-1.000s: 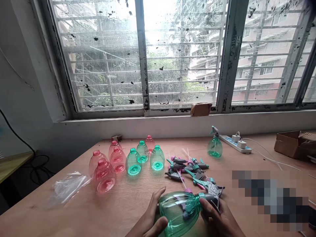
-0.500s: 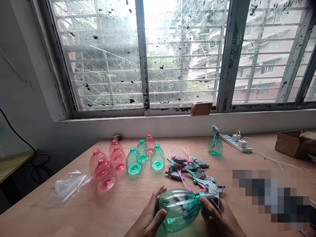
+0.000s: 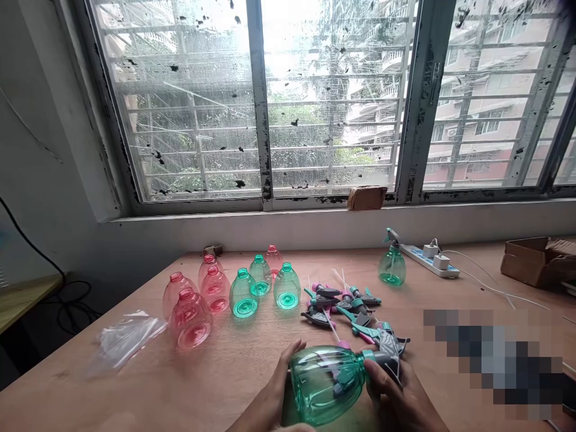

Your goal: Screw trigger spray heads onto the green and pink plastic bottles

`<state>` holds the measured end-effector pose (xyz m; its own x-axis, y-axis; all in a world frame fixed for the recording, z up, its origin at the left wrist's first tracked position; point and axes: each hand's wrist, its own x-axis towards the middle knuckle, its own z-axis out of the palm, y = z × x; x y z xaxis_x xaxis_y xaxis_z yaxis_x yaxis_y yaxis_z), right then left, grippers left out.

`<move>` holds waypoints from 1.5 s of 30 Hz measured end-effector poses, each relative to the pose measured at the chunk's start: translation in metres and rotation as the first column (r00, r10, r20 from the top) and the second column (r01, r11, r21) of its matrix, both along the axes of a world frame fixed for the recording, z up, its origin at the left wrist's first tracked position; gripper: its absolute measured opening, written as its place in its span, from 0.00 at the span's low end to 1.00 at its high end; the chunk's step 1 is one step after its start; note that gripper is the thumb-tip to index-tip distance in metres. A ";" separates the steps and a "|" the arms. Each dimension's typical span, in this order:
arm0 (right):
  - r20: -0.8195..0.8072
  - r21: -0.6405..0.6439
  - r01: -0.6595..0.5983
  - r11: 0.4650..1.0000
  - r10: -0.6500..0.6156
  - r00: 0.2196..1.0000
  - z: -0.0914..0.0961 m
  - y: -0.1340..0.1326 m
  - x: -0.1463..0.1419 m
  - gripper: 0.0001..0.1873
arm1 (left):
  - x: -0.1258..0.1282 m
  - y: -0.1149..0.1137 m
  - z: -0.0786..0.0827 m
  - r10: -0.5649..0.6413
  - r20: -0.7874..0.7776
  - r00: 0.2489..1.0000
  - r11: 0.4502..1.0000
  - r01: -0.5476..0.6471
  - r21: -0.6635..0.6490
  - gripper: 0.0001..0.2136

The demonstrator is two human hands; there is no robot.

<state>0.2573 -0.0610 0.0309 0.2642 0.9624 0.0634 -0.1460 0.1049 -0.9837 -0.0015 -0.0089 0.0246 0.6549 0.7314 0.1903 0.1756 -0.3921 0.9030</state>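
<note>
Near centre, a rounded clear-green plastic bottle (image 3: pixel 326 387) is tilted sideways, its grey plastic sprayer (image 3: pixel 387 360) held by the right hand (image 3: pixel 398 390); gripping by the left hand (image 3: pixel 270 393) cannot be told. Any turning is best kept straight.

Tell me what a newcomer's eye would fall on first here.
Likely the bright, dark-specked window across the top. Next, the green bottle lying sideways between the left hand and right hand, bottom centre, then the pink bottles standing left of centre.
</note>
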 end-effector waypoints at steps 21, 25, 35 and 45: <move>0.004 -0.039 -0.065 0.997 0.065 0.998 -0.004 0.000 0.003 0.31 | 0.000 -0.002 0.007 0.027 0.065 0.997 0.994 -0.020 -0.106 0.39; -0.004 -0.006 -0.027 1.000 0.027 1.000 -0.003 0.001 0.004 0.31 | 0.002 -0.002 0.006 0.049 0.028 0.998 0.995 -0.046 -0.092 0.43; -0.023 -0.006 -0.038 0.999 0.038 0.999 -0.004 0.001 0.004 0.31 | 0.001 0.001 -0.001 0.033 0.021 0.999 0.998 -0.031 -0.062 0.55; -0.062 0.006 -0.025 1.000 0.026 0.998 -0.007 0.001 0.006 0.30 | 0.002 -0.012 0.024 0.027 0.015 1.000 0.988 -0.024 -0.153 0.43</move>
<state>0.2629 -0.0595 0.0237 0.2432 0.9685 0.0530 -0.2097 0.1059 -0.9720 0.0007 -0.0210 0.0484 0.6333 0.7691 0.0860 0.1676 -0.2448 0.9550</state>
